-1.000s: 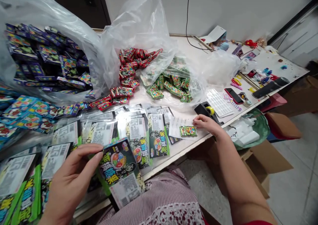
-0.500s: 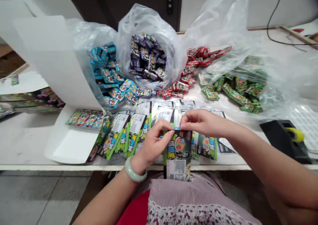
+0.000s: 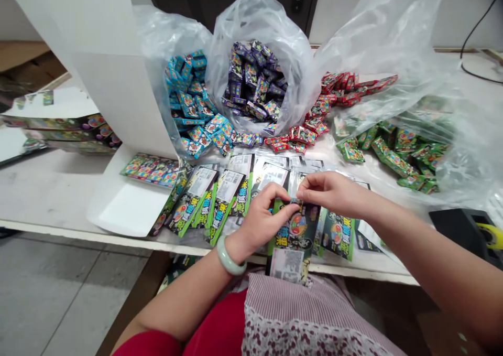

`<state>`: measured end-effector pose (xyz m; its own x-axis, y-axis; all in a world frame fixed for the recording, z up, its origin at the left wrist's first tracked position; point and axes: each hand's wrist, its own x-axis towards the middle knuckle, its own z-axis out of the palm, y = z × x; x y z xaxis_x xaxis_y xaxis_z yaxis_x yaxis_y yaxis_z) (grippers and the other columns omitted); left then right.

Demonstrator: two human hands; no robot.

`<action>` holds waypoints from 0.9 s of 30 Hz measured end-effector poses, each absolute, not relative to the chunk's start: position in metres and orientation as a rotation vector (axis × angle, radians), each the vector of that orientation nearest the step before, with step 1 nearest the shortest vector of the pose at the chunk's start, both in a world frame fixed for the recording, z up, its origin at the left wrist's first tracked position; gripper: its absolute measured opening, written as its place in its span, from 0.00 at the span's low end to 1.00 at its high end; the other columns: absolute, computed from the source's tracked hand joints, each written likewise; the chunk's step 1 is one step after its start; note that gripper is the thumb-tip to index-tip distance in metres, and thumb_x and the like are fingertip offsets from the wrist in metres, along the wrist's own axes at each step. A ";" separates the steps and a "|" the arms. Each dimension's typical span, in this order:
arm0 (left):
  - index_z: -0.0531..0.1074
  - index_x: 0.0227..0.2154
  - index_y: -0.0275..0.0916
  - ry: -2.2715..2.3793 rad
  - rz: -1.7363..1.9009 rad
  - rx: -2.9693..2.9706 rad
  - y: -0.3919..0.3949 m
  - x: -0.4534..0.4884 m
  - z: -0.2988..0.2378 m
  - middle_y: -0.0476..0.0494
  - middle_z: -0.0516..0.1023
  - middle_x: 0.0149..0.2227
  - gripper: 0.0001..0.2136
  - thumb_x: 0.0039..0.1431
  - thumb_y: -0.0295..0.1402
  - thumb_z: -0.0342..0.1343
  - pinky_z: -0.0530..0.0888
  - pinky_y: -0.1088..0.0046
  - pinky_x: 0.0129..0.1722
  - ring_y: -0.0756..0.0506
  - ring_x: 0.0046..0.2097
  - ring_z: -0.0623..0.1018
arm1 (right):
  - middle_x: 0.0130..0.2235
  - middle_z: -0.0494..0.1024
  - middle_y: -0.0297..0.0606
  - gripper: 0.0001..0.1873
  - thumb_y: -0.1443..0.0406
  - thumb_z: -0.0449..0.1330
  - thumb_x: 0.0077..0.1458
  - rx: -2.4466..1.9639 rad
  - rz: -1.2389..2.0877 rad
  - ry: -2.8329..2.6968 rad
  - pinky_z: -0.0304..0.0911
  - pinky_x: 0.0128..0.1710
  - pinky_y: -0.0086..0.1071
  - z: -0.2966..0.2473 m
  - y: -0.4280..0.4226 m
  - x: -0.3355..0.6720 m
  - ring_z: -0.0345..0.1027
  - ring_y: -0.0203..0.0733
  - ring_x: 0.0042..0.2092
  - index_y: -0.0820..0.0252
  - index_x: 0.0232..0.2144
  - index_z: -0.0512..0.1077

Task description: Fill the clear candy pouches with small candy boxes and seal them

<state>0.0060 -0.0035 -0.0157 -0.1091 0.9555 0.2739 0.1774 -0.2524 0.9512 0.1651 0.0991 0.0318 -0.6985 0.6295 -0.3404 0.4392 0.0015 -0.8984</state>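
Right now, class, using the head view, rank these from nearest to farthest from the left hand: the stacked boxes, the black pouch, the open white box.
1. Black pouch: held in the left hand.
2. Open white box: to that hand's left.
3. Stacked boxes: farther left, beyond the white box.

Black packet (image 3: 297, 236) in left hand (image 3: 264, 215) and, apparently, right hand (image 3: 329, 192).

A white table (image 3: 51, 193) holds flat black-and-green packets (image 3: 196, 206), overlapping around the centre. An open white box (image 3: 135, 204) sits at nine o'clock, stacked boxes (image 3: 66, 136) towards ten. A bag of blue packets (image 3: 165, 33) stands at eleven, a bag of purple ones (image 3: 251, 10) at twelve, a bag of red ones (image 3: 387, 28) at one, a bag of green ones (image 3: 467, 162) near three. A tape dispenser (image 3: 451, 225) rests at four.
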 end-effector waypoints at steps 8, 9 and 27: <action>0.67 0.43 0.42 1.186 1.344 1.231 -0.018 0.005 -0.019 0.45 0.73 0.39 0.13 0.55 0.29 0.60 0.72 0.69 0.39 0.47 0.39 0.74 | 0.24 0.72 0.31 0.09 0.60 0.68 0.40 -1.169 2.263 -1.761 0.58 0.25 0.29 0.020 0.101 0.162 0.62 0.34 0.25 0.57 0.23 0.73; 0.67 0.45 0.42 1.120 1.271 1.167 -0.025 0.004 -0.020 0.44 0.74 0.41 0.15 0.55 0.31 0.60 0.73 0.70 0.39 0.47 0.40 0.75 | 0.23 0.71 0.30 0.09 0.60 0.68 0.40 -1.193 2.356 -1.666 0.58 0.25 0.28 0.020 0.099 0.162 0.62 0.34 0.25 0.57 0.23 0.72; 0.67 0.49 0.37 2.403 1.166 2.143 -0.090 -0.281 0.000 0.36 0.74 0.51 0.14 0.62 0.27 0.45 0.69 0.54 0.58 0.42 0.57 0.72 | 0.38 0.79 0.41 0.20 0.45 0.63 0.44 -1.268 1.773 -2.123 0.67 0.43 0.37 -0.004 0.101 0.184 0.72 0.51 0.42 0.50 0.33 0.77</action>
